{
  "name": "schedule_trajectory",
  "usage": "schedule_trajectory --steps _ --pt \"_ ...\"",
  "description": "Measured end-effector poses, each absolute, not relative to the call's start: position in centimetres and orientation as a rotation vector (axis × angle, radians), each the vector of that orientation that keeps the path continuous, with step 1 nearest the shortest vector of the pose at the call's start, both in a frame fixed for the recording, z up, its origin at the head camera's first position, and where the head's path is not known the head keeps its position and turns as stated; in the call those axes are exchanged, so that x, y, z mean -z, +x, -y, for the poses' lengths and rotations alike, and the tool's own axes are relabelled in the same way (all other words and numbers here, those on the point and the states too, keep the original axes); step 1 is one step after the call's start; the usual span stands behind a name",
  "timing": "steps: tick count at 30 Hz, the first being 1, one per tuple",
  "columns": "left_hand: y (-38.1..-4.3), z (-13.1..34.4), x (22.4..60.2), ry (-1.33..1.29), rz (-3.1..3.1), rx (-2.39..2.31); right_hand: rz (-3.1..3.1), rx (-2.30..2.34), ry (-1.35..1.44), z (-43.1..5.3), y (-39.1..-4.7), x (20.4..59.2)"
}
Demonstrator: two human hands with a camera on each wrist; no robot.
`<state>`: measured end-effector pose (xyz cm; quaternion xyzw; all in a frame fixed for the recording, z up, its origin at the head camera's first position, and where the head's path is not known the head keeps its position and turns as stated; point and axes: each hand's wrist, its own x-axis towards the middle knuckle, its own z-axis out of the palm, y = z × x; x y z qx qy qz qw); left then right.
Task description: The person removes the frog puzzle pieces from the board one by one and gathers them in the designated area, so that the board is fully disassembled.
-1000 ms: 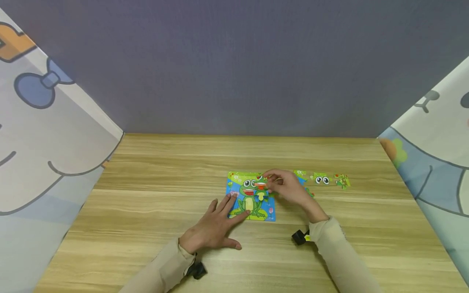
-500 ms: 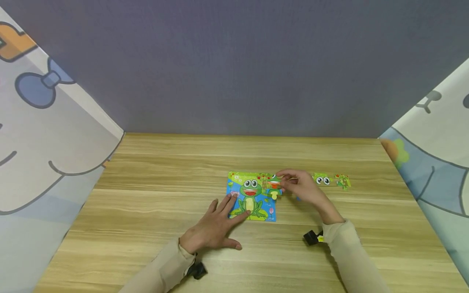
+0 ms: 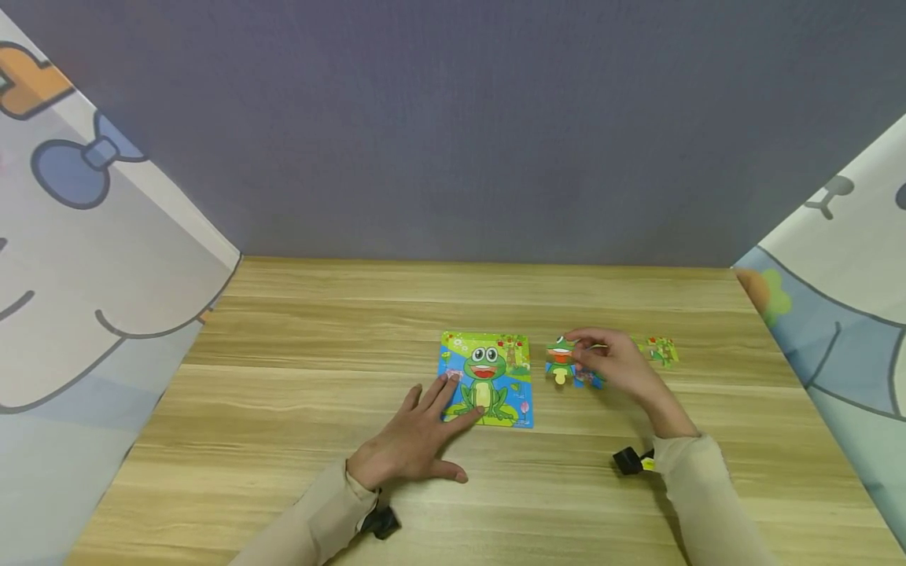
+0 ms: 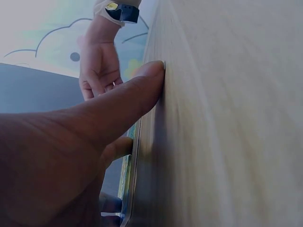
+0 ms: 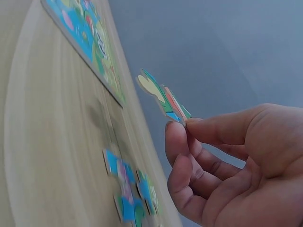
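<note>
Between thumb and fingers my right hand [image 3: 619, 365] pinches a jigsaw piece [image 3: 560, 369] showing a frog's mouth and yellow belly. In the right wrist view, the piece [image 5: 154, 92] is raised off the table, its edge toward the camera. My left hand [image 3: 418, 440] lies spread, its fingertips on the lower left of the square frog puzzle board [image 3: 520, 393]. In the left wrist view, the left thumb [image 4: 123, 104] stretches along the wooden table past the board's edge [image 4: 135, 175].
Loose jigsaw pieces [image 5: 125, 189] lie on the table below the right hand, partly hidden by it in the head view. A further piece with red flowers [image 3: 661, 351] sits to their right. A grey wall [image 3: 453, 141] rises behind the wooden table [image 3: 318, 330].
My right hand has moved rightward, away from the puzzle board, carrying the pinched jigsaw piece from over the board to beside it. The left hand has stayed in place.
</note>
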<state>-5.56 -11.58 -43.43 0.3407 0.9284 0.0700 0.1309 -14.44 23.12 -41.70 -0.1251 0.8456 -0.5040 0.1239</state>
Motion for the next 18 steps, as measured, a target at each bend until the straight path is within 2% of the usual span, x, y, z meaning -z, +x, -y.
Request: schedule_trajectory --steps 18 --pt "-5.6 11.6 43.4 0.998 -2.692 -0.199 -2.542 1.49 -0.346 -27.6 -13.7 41.9"
